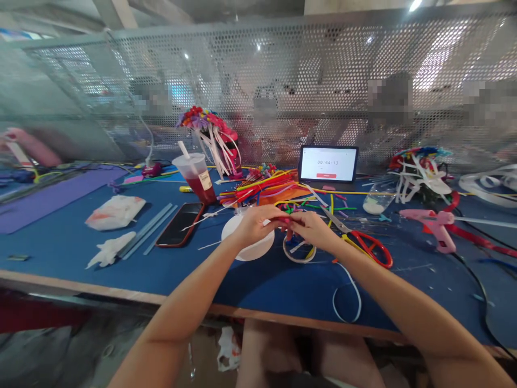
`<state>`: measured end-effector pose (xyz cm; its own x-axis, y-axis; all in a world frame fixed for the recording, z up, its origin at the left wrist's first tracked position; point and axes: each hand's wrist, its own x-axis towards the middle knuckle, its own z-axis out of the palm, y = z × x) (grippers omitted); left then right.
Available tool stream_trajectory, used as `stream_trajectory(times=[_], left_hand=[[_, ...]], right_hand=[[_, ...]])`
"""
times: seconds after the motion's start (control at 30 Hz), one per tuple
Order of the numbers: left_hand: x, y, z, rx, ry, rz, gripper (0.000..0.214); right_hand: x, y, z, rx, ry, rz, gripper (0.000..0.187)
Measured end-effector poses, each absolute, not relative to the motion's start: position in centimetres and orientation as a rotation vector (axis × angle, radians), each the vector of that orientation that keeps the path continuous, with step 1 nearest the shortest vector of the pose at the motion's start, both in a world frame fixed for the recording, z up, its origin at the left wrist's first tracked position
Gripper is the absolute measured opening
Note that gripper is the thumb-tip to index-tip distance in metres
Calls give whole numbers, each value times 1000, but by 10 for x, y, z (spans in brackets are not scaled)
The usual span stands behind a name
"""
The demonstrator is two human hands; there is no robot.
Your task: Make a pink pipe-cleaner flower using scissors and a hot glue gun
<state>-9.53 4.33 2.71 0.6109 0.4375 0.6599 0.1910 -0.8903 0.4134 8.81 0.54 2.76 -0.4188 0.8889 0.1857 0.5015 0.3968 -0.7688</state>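
Observation:
My left hand [254, 225] and my right hand [315, 228] meet at the middle of the table, fingertips pinched together on a small pink-red piece [287, 216], perhaps bent pipe cleaner; the fingers hide most of it. Just below them a round ring-shaped holder [299, 260] lies with coloured bits inside. Partly behind my left hand is a white round disc [253, 252]. Red-handled scissors [374, 249] rest beside my right forearm, blades pointing toward the pile of coloured pipe cleaners [266, 188] beyond my hands.
A cup of red drink [198, 180], a phone [180, 225] and grey sticks [147, 231] are on the left. A tablet showing a timer [328, 164] stands behind. On the right lie a pink glue gun [438, 223] with its cord and a plastic cup [377, 199]. A white ribbon loop [358, 299] is near the front edge.

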Motion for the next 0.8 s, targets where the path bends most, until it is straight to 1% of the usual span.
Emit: stream_trajectory(times=[0.1, 0.2, 0.27, 0.37, 0.47, 0.6, 0.8], left_hand=[[-102, 48, 31, 2435, 590, 1205, 12], [-115, 60, 35, 2203, 806, 1147, 18], [-123, 68, 35, 2169, 923, 901, 24], [-128, 75, 33, 2394, 914, 475, 17], [-124, 73, 30, 2600, 953, 262, 16], [-120, 69, 31, 2617, 1065, 209, 16], [-128, 69, 36, 2554, 1040, 116, 15]], right_hand=[[93, 6, 22, -1196, -2063, 840, 33], [107, 6, 15, -1303, -2063, 752, 28], [117, 7, 12, -1356, -2029, 676, 27], [123, 9, 10, -1370, -1993, 606, 29], [121, 9, 9, -1365, -2015, 613, 29], [120, 8, 10, -1365, -2033, 589, 30], [128, 12, 18, -1345, -2016, 573, 33]])
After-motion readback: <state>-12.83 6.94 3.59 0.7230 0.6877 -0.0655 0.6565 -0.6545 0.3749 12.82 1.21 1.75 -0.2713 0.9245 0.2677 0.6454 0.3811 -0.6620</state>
